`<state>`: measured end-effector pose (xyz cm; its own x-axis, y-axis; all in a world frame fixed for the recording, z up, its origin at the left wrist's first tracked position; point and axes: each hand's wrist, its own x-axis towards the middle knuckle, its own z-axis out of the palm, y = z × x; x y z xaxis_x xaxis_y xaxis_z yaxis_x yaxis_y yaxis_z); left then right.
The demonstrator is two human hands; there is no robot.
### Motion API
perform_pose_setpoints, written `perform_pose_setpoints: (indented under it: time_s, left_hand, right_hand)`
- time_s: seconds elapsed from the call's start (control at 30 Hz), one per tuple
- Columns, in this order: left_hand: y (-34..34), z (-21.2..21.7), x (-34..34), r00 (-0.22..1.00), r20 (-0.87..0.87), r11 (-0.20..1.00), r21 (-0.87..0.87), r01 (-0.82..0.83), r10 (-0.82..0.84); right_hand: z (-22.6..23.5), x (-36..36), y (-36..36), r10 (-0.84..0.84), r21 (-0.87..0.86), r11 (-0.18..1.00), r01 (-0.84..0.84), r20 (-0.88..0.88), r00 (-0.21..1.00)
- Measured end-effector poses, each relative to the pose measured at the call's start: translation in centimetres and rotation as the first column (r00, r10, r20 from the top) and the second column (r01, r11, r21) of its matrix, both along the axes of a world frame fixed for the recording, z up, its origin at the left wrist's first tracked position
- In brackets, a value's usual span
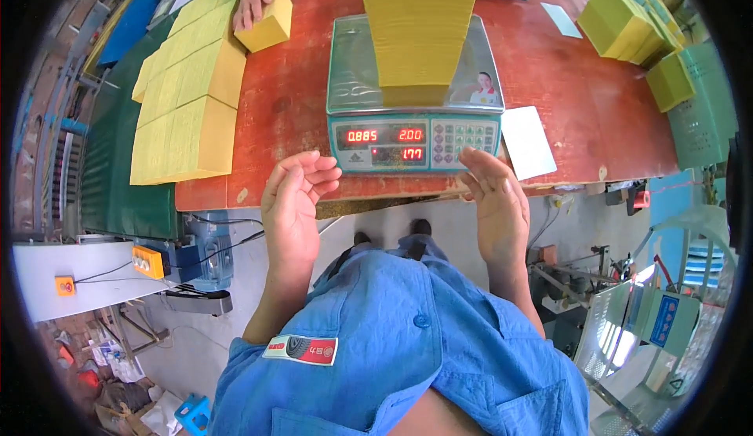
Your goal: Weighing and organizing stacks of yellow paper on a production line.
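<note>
A tall stack of yellow paper sheets (420,36) stands on the metal pan (353,67) of a digital counter scale. The scale's teal front panel (392,144) has lit red digits and a keypad. My left hand (292,212) is raised by the scale's near left corner, palm inward, fingers loosely bent and apart, holding nothing. By the near right corner, my right hand (498,208) mirrors it, also open, its fingertips close to the keypad. Neither hand touches the paper stack.
Several yellow paper blocks (184,138) line the red table's (290,122) left side. A co-worker's hand (252,4) rests on another yellow block (271,24). White cards (529,142) lie right of the scale; more yellow stacks (620,24) stand far right, near a green perforated crate (706,106).
</note>
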<state>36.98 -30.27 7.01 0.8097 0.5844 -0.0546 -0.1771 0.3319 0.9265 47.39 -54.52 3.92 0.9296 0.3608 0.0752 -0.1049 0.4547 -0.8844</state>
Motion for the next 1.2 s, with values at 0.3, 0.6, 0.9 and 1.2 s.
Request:
perform_pose_setpoints:
  time_s: [0.3, 0.6, 0.9, 1.2]
  left_hand:
    - [0.3, -0.2, 1.9, 0.996, -0.010, 0.996, -0.018, -0.085, 0.085]
    - [10.5, 1.2, 7.5, 0.994, 0.031, 0.986, 0.128, -0.110, 0.107]
    - [22.7, -2.5, 25.5, 0.968, -0.180, 0.820, 0.518, 0.242, -0.173]
    - [28.7, -12.0, 49.3, 0.992, -0.099, 0.105, 0.989, 0.107, -0.077]
  right_hand:
    - [-0.8, 3.6, 0.7, 0.199, 0.064, 0.979, -0.195, -0.066, 0.978]
    - [1.5, 3.8, 9.7, 0.579, -0.077, 0.804, -0.590, -0.129, 0.805]
    - [0.8, 4.4, 16.3, 0.515, -0.049, 0.844, -0.534, -0.200, 0.833]
    - [3.5, 4.8, 15.2, 0.299, -0.087, 0.942, -0.324, -0.223, 0.928]
